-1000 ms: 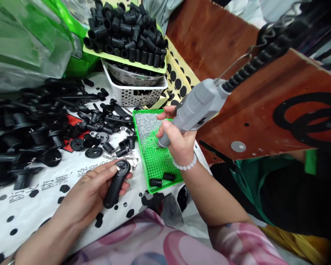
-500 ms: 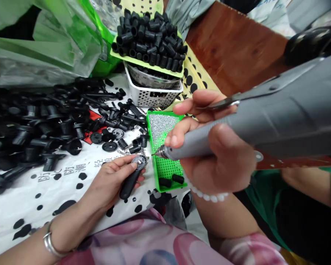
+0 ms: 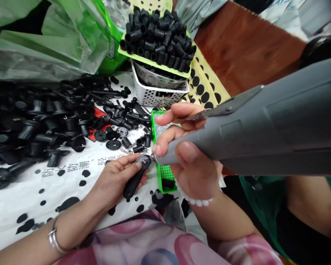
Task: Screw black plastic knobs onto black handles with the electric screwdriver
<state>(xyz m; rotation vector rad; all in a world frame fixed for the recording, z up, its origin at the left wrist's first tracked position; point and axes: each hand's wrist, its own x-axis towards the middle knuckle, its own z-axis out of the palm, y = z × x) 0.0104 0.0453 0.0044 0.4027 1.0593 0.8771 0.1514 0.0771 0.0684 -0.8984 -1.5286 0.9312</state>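
Observation:
My left hand is closed around a black plastic handle part, holding it over the spotted sheet with its round head turned up. A large grey electric screwdriver is gripped in my right hand. Its metal tip touches the round head of the black part. Right behind the tip lies a green perforated tray with a heap of small silver screws at its far end and black caps at its near end.
Many loose black plastic parts cover the left of the sheet. A white basket carries a yellow-green tray of black tubes. Green plastic bags sit at the back left, a brown board at the right.
My right hand has brought the screwdriver from over the green tray down and left until its tip meets the black part. My left hand keeps holding the part.

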